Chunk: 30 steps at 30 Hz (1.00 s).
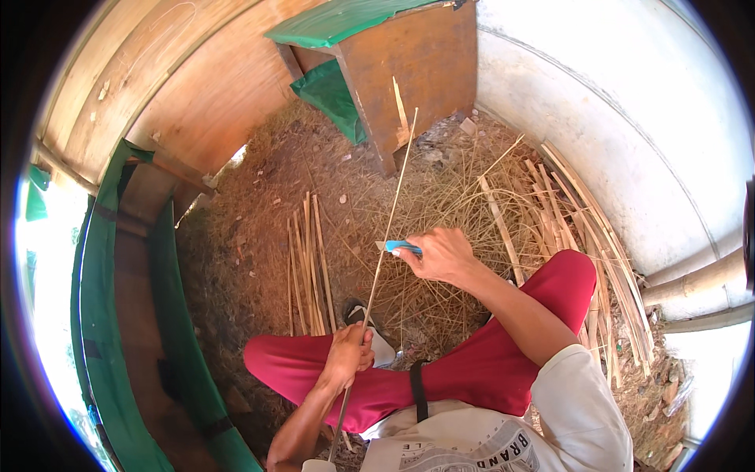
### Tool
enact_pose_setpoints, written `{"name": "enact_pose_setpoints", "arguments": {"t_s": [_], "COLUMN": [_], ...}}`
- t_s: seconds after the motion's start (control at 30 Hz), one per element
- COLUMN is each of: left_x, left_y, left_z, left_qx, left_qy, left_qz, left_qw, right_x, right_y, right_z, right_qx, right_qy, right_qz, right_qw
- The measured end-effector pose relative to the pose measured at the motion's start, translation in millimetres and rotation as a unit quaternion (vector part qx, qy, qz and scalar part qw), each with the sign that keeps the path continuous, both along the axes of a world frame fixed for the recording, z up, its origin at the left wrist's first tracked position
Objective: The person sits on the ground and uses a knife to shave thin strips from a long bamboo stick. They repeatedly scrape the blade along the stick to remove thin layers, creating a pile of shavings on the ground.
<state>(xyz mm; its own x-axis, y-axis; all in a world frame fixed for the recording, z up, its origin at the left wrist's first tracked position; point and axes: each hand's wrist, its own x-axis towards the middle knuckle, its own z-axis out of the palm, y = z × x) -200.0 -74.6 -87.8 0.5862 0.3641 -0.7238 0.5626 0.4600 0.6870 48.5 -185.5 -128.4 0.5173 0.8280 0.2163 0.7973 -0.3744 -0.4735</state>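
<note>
Thin bamboo strip (389, 216) slants up over my lap, my left hand (350, 354) fisted round its lower part above red trousers (472, 370); my right hand (440, 253) clamps a blue-handled knife (401, 247) against it; split slats (307, 267), dry shavings around

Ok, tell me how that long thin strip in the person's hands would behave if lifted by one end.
The strip is very slender for its length, so it would probably flex and sag. It looks light; the left hand grips its lower part while the right hand works a blue-handled knife against it. So thin, it could likely snap if bent sharply.
</note>
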Motion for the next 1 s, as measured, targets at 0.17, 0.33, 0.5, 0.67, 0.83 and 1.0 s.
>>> {"name": "enact_pose_setpoints", "arguments": {"t_s": [0.17, 0.33, 0.5, 0.67, 0.83, 1.0], "left_x": [-5, -8, -72, -110, -79, -22], "left_y": [2, 1, -30, -11, -6, 2], "left_z": [-2, -6, -5, 8, -7, -11], "left_qx": [0.012, 0.023, 0.002, -0.019, 0.028, 0.042], "left_qy": [0.006, 0.017, 0.083, 0.092, 0.070, 0.026], "left_qz": [0.000, -0.001, -0.058, -0.046, -0.020, -0.022], "left_qw": [1.000, 1.000, 0.995, 0.994, 0.997, 0.999], "right_x": [-2, -5, 96, 88, 14, -21], "right_y": [4, 8, -18, -24, -17, -37], "right_z": [-10, -20, -24, -11, -2, -10], "right_qx": [0.006, 0.007, -0.150, -0.128, -0.001, 0.018], "right_qy": [0.003, 0.006, 0.125, 0.170, 0.146, 0.101], "right_qz": [0.005, 0.005, -0.218, -0.169, -0.012, 0.040], "right_qw": [1.000, 1.000, 0.956, 0.963, 0.989, 0.994]}}
